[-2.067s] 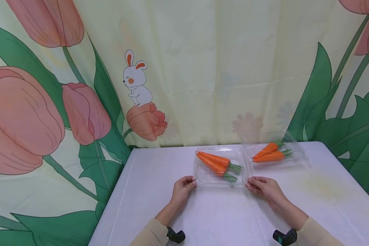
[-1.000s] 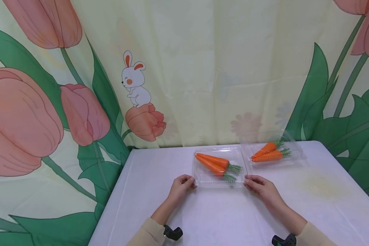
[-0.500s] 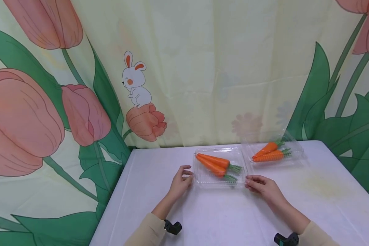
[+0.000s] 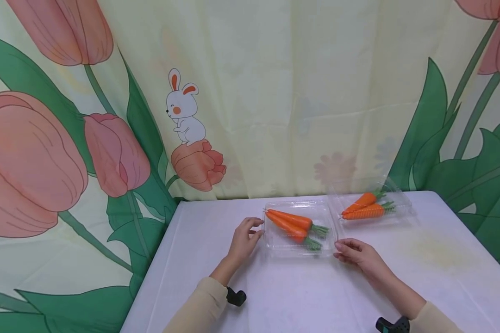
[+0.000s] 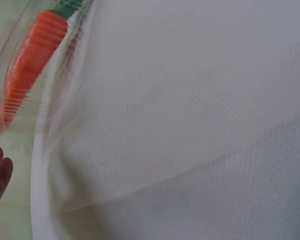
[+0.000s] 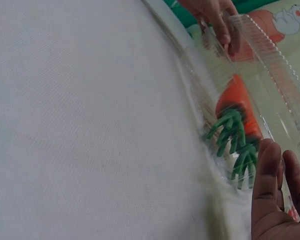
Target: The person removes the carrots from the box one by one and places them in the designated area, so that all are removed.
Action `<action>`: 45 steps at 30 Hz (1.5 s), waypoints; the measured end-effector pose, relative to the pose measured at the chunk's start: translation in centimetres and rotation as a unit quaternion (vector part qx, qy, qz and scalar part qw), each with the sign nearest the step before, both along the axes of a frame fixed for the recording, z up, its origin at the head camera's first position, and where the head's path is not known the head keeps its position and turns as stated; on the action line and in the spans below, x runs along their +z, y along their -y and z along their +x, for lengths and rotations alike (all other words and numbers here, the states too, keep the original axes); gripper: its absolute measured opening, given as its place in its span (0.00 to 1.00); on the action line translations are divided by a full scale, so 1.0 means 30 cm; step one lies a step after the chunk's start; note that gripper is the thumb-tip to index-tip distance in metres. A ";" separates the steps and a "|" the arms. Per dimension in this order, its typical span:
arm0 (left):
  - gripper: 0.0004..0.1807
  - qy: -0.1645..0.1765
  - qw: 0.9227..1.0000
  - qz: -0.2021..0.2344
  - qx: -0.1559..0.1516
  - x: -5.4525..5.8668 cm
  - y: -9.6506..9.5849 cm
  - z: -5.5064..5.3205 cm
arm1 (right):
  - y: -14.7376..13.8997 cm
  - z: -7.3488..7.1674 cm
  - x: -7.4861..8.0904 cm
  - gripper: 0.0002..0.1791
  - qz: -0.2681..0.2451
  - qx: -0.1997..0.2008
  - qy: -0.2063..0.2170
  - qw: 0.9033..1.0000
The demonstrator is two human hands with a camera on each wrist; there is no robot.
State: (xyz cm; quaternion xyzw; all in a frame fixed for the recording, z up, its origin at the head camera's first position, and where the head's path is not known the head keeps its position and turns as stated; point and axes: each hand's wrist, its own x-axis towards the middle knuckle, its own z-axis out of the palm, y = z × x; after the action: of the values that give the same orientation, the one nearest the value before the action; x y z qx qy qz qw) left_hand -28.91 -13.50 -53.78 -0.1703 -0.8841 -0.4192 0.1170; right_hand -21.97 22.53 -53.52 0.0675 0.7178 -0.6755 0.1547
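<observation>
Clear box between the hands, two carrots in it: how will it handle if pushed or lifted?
The clear box looks like thin plastic, so it would probably flex if squeezed. It is low and wide, so a push would more likely slide than tip it. The carrots leave bare space around them, so they may shift if it tilts.

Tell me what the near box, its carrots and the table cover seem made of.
Box: probably glossy plastic; it is see-through, with glints along its ridges.
Carrots: perhaps plastic or foam, slightly shiny; their thick green tops look moulded.
Table cover: white, matte, likely fabric or nonwoven sheet; fine texture and a crease show.
</observation>
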 end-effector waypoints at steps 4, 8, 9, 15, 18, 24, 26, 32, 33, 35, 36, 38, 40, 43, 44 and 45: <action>0.14 -0.009 1.000 0.026 -0.006 0.003 -0.004 -0.016 | -0.020 0.008 -0.012 0.30 -0.022 -0.002 -0.005 1.000; 0.13 -0.006 0.997 0.072 -0.011 0.003 -0.011 -0.030 | -0.036 0.013 -0.027 0.25 -0.034 0.006 -0.022 0.999; 0.13 -0.007 0.996 0.083 -0.011 0.003 -0.013 -0.031 | -0.038 0.013 -0.032 0.25 -0.035 0.012 -0.027 0.999; 0.13 -0.030 0.992 0.120 -0.012 0.015 -0.022 -0.058 | -0.031 0.010 -0.044 0.33 -0.035 0.029 -0.018 0.999; 0.13 -0.026 0.992 0.124 -0.010 0.033 -0.026 -0.075 | -0.024 0.005 -0.034 0.36 -0.020 0.025 -0.011 0.999; 0.18 -0.013 0.993 0.119 -0.013 0.059 -0.031 -0.105 | -0.012 -0.015 -0.014 0.38 0.001 0.030 -0.013 0.999; 0.19 -0.006 0.992 0.121 -0.018 0.064 -0.035 -0.113 | -0.010 -0.023 -0.011 0.39 -0.008 0.037 -0.009 0.999; 0.22 0.017 0.986 0.163 -0.039 0.062 -0.046 -0.119 | -0.014 -0.031 -0.005 0.43 -0.038 0.057 0.010 0.998; 0.22 0.021 0.984 0.171 -0.042 0.061 -0.047 -0.118 | -0.016 -0.031 -0.003 0.44 -0.040 0.064 0.011 0.997; 0.23 0.032 0.982 0.181 -0.044 0.059 -0.047 -0.115 | -0.017 -0.030 0.000 0.45 -0.045 0.072 0.019 0.996; 0.23 0.037 0.981 0.186 -0.046 0.059 -0.047 -0.113 | -0.018 -0.030 0.000 0.45 -0.046 0.077 0.021 0.996; 0.24 0.052 0.979 0.191 -0.045 0.059 -0.045 -0.111 | -0.020 -0.029 0.001 0.46 -0.046 0.091 0.020 0.995; 0.24 0.066 0.977 0.196 -0.044 0.057 -0.043 -0.111 | -0.021 -0.026 -0.001 0.47 -0.043 0.105 0.016 0.993; 0.25 0.083 0.977 0.194 -0.035 0.054 -0.040 -0.115 | -0.021 -0.023 -0.004 0.47 -0.040 0.117 0.018 0.992; 0.25 0.088 0.977 0.191 -0.030 0.052 -0.039 -0.116 | -0.021 -0.021 -0.005 0.48 -0.039 0.121 0.019 0.992; 0.24 0.090 0.978 0.188 -0.027 0.052 -0.039 -0.118 | -0.020 -0.020 -0.005 0.48 -0.040 0.125 0.021 0.991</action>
State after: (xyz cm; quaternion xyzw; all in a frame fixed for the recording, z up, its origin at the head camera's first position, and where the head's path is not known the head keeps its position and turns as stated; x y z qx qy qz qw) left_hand -32.43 -12.33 -52.22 -0.1303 -0.7916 -0.5944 0.0555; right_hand -22.57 23.14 -53.66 -0.0150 0.6897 -0.6772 0.2559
